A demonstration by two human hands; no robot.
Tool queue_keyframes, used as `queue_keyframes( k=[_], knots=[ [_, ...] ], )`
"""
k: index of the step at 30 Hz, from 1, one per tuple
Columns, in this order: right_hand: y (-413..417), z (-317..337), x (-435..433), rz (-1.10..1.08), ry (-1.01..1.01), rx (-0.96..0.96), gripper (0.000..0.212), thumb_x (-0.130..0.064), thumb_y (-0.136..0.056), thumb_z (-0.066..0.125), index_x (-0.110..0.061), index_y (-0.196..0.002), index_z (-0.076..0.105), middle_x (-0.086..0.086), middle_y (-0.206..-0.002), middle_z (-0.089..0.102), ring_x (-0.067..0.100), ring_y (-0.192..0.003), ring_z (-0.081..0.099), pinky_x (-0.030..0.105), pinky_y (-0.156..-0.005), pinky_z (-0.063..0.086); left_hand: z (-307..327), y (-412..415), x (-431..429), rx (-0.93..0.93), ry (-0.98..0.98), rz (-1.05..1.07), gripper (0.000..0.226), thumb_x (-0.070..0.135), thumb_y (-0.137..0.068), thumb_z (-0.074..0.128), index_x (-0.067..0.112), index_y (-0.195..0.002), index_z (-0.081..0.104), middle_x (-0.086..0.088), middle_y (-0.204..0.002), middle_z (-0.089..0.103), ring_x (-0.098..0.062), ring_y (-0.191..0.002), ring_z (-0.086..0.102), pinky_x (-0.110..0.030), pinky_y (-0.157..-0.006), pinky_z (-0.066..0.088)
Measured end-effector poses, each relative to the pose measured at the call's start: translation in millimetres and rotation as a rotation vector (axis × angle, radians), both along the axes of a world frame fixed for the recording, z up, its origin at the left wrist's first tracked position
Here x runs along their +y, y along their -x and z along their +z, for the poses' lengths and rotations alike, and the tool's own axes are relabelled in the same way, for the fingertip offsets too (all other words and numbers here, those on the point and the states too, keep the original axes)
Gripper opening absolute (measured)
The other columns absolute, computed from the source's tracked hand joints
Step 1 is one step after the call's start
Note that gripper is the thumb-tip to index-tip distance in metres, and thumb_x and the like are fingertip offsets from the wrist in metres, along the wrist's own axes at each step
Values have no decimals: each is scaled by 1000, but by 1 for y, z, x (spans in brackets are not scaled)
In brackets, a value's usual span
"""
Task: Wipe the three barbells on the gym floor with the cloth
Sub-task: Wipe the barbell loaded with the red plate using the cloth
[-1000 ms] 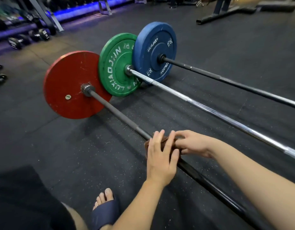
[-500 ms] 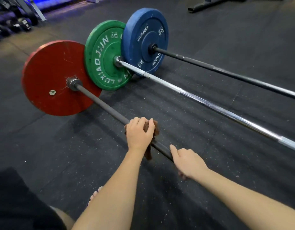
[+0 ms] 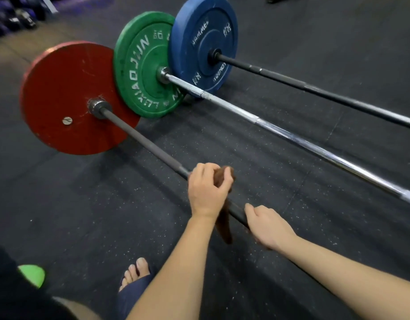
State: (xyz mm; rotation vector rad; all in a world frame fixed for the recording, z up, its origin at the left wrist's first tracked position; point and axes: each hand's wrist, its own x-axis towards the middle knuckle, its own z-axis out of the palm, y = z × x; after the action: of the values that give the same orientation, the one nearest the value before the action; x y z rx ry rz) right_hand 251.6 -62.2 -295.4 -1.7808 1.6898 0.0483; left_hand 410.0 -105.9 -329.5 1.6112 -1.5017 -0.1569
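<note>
**Left hand wraps the cloth round the nearest bar; right hand grips the bar beside it**

The left hand (image 3: 207,190) is closed round the brown cloth (image 3: 225,224), its fingers curled over the top and its thumb pressing the bunched fabric against the shaft of the nearest barbell (image 3: 141,139); a loose tail of the cloth hangs below the wrist on the near side of the bar. The right hand (image 3: 268,225) sits just beside it, a little further from the plate; its fingers are curled over the same dark shaft, knuckles up; the thumb is hidden under the bar. The two hands do not touch.

The nearest barbell carries a red plate (image 3: 72,95) at its far-left end and runs down to the right under both forearms. The middle barbell (image 3: 291,137), a chrome one with a green plate (image 3: 141,65), lies beside it and apart from both hands; the far barbell (image 3: 315,88), black with a blue plate (image 3: 204,42), lies beyond that. All three rest side by side on the speckled black floor (image 3: 84,204), their plates overlapping in the head view.

At the lower edge a foot (image 3: 137,269) in a dark blue slipper (image 3: 132,294) stands on the floor near the left forearm.
</note>
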Motion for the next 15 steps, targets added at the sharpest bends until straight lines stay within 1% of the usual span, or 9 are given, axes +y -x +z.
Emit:
queue_keyframes(
  k=[1,2,4,7,10,13,14,15],
  knots=[
    [0,0,0,-6,0,-2,9,-13,-103,42,-14,-94,39,4,-77,50,27,-76,58,37,-63,45,0,-12,-8,5,-20,38,27,46,-91,61,19,-89,60,4,-90,53,-17,-82,53,-40,-77,53],
    [0,-1,0,3,4,3,10,-13,-102,44,-12,-94,39,5,-77,49,28,-77,57,38,-64,46,1,-25,-17,10,-33,81,25,44,-90,62,19,-88,59,4,-90,53,-17,-83,52,-43,-78,52],
    [-1,2,1,18,0,14,8,-11,-100,42,-9,-93,44,9,-81,56,31,-81,60,42,-72,54,5,-43,-30,50,-69,159,21,38,-87,67,20,-86,57,3,-90,52,-18,-84,51,-46,-78,52],
    [-2,8,0,12,-49,17,19,-12,-101,36,-6,-95,53,15,-90,65,35,-85,64,45,-81,57,14,-35,-33,80,-127,214,22,32,-81,73,22,-80,53,5,-86,49,-18,-82,49,-47,-81,50],
    [-4,11,-1,1,-92,8,29,-19,-106,32,-4,-101,57,19,-102,67,39,-95,65,48,-86,56,14,2,-10,84,-81,142,21,33,-77,69,22,-74,52,10,-79,45,-17,-74,48,-41,-74,49],
    [-3,10,-1,-56,-140,-29,45,-29,-109,23,-3,-112,59,21,-108,67,41,-103,66,50,-90,55,5,28,12,33,3,16,20,36,-79,66,20,-74,54,9,-75,49,-13,-70,46,-33,-71,46],
    [-3,10,0,-40,-126,-9,43,-29,-109,23,-4,-112,58,20,-107,67,40,-102,66,50,-90,55,2,31,15,14,32,-10,21,35,-80,67,19,-75,55,8,-76,50,-12,-70,46,-29,-71,44],
    [-4,10,0,-9,-98,17,35,-26,-108,27,-6,-111,56,17,-105,66,38,-99,65,49,-87,55,0,31,16,-6,56,-27,21,34,-81,68,18,-76,56,6,-77,51,-12,-70,46,-27,-71,43]
  ],
)
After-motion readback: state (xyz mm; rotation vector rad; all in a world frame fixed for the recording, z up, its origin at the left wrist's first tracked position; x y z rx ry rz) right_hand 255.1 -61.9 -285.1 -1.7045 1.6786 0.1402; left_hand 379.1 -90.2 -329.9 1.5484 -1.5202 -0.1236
